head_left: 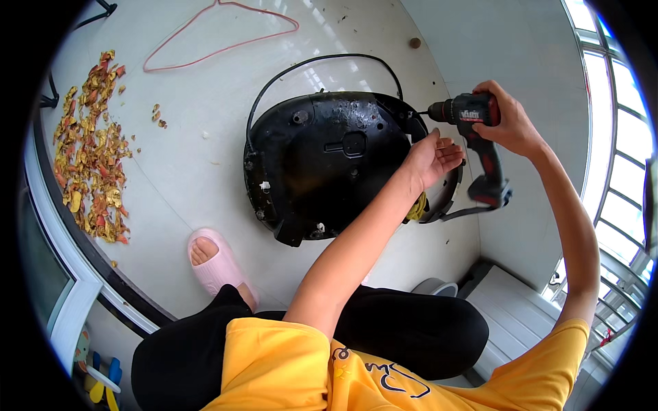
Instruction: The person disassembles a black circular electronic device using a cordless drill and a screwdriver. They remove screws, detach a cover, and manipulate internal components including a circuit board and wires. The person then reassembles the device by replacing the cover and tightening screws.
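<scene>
A large black plastic housing [329, 171], rounded and scuffed, lies on the floor before me, with screw holes and a recess in its surface. My right hand [513, 123] grips a black and red cordless drill [488, 154] around the back of its body. The drill's bit points left, close to the housing's upper right edge; whether it touches cannot be told. My left hand [433, 162] is open, palm up and fingers slightly bent, over the housing's right side below the drill's nose. It holds nothing visible.
A black cable [322, 57] loops behind the housing. A yellow bundle [417, 207] shows at its lower right. Dried peel pieces [92, 151] are spread on the left, and a pink hanger [219, 34] lies at the back. A wall [507, 48] and barred window stand right.
</scene>
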Tool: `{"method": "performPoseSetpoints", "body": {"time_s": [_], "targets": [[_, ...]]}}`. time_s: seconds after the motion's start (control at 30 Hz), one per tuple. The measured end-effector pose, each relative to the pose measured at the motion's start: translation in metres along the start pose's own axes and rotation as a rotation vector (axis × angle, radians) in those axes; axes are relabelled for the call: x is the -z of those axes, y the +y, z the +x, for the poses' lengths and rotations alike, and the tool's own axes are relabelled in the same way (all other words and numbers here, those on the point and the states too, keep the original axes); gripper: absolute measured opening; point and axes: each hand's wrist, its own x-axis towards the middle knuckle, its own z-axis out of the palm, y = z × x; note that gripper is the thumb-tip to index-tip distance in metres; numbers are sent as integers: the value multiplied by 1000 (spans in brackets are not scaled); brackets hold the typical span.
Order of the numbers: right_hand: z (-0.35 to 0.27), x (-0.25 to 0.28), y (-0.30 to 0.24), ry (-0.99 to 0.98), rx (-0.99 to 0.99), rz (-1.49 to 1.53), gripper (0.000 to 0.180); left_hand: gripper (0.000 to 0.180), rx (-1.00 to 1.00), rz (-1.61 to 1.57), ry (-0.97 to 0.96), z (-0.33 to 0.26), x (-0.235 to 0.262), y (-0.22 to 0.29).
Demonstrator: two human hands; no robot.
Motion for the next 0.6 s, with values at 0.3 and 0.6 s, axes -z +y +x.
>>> {"method": "performPoseSetpoints", "body": {"time_s": [0.3,0.6], "targets": [[-83,-36,-9,300,2,11,54,18,-767,1423,304,-57,-33,65],[-216,-173,77,739,-713,1379,71,15,-815,2593,7,13,-47,114]]}}
